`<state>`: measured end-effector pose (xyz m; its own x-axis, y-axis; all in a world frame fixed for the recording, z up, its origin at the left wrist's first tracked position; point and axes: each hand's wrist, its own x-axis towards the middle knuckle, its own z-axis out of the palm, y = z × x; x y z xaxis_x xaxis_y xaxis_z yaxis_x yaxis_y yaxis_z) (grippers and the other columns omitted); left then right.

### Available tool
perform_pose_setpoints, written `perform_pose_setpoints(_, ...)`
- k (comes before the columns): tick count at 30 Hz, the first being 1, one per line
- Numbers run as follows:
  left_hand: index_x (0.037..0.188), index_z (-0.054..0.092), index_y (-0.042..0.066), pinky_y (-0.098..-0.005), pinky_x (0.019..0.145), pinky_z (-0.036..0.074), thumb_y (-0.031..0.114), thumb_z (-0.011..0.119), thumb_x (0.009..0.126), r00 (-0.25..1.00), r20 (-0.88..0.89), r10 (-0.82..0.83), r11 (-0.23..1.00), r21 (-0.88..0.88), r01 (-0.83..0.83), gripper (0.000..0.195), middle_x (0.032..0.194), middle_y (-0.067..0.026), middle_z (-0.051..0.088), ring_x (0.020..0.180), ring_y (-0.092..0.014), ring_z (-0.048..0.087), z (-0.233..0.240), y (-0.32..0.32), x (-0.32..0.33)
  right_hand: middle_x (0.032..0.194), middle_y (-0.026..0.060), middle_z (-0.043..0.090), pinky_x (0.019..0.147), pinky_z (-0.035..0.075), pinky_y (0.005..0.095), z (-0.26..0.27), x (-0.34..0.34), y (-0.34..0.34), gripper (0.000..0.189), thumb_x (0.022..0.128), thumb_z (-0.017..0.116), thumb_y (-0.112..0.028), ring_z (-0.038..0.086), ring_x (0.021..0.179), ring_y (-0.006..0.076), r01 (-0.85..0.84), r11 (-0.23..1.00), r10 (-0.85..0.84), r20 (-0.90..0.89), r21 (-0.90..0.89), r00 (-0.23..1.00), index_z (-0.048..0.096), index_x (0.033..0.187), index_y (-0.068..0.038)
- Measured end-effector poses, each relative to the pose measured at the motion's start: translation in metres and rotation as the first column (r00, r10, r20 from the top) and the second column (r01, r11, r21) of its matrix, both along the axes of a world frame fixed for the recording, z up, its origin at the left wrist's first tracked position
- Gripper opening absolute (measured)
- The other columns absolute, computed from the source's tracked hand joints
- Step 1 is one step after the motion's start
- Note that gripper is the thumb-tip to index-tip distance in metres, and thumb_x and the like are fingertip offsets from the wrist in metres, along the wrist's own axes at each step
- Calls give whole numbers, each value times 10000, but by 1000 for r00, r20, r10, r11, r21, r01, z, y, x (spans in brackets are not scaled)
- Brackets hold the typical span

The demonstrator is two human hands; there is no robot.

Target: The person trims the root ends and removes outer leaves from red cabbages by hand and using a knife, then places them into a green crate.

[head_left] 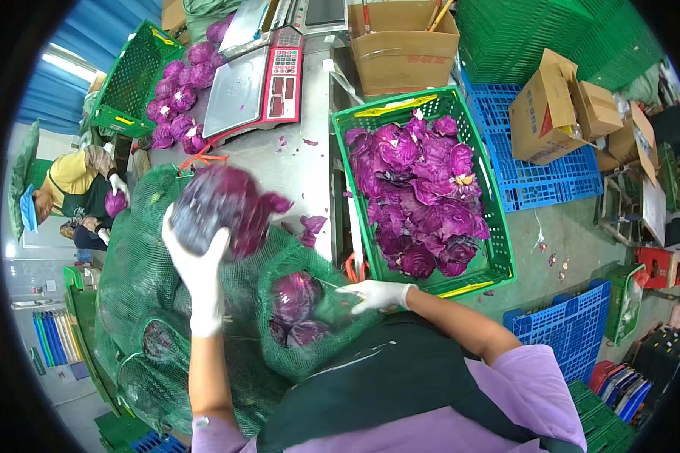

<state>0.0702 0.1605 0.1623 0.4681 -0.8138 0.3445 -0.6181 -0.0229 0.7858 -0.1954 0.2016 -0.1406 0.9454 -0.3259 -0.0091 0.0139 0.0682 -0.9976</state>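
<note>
My left hand [199, 277], in a white glove, grips a large red cabbage [218, 206] from below, above the mesh sacks. The cabbage is blurred, and a loose leaf juts from its right side. My gloved right hand [377, 295] pinches the rim of an open green mesh sack [317, 357]. Inside that sack sit several red cabbages [294, 294]. Filled mesh sacks [141, 255] bulge to the left, under and around my left forearm. Torn purple leaves [311, 227] lie on the metal table [309, 175] beyond the sack.
A green crate [501, 238] of purple leaves stands to the right. On the table are a red weighing scale [283, 85] and a pile of trimmed cabbages [175, 99]. A co-worker [73, 181] holds a cabbage at left. Cardboard boxes [544, 113] and blue pallets [566, 328] occupy the right side.
</note>
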Motion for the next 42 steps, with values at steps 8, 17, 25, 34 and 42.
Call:
perform_pose_setpoints(8, 1347, 424, -20, -336, 925, 499, 287, 910, 703, 919, -394, -7, 976, 196, 92, 864, 1187, -126, 578, 1044, -205, 593, -138, -111, 30, 840, 35, 658, 389, 398, 225, 38, -59, -39, 424, 928, 686, -343, 552, 512, 77, 803, 488, -463, -679, 341, 569, 643, 1200, -21)
perform_pose_setpoints(17, 1390, 427, 24, -413, 947, 520, 412, 830, 777, 858, -514, 6, 874, 420, 245, 830, 1328, -140, 534, 1178, -266, 566, -187, -130, 89, 1123, 131, 664, 397, 440, 382, -67, -39, 27, 377, 954, 624, -283, 575, 506, 226, 698, 571, 32, -861, 432, 507, 554, 1295, -137)
perform_pose_setpoints(25, 1371, 411, -22, -349, 975, 492, 420, 836, 784, 805, -586, 90, 885, 418, 206, 849, 1278, -142, 564, 1132, -216, 582, -185, -112, 84, 1445, 128, 489, 1002, 404, 546, -78, 60, 25, 745, 925, 433, -673, 494, 1232, 316, 252, -85, -296, -266, 964, 917, 441, 1468, -162)
perform_pose_setpoints(34, 1484, 303, 22, -397, 1108, 405, 272, 941, 637, 884, -373, -283, 832, 363, 420, 1090, 1406, -157, 462, 1297, -261, 477, -160, -69, 87, 825, 67, 668, 628, 508, 351, -78, 3, -29, 388, 955, 530, -409, 609, 656, 237, 532, -167, -698, -481, 830, 531, 695, 904, -61)
perform_pose_setpoints(42, 1445, 348, -15, -400, 1092, 410, 367, 909, 681, 907, -296, -299, 803, 436, 406, 1021, 1362, -208, 484, 1271, -300, 497, -142, -111, 6, 883, 120, 623, 738, 509, 356, 50, 28, -187, 259, 899, 649, -105, 602, 763, 213, 869, 435, -900, -81, -238, 428, 595, 1146, -45)
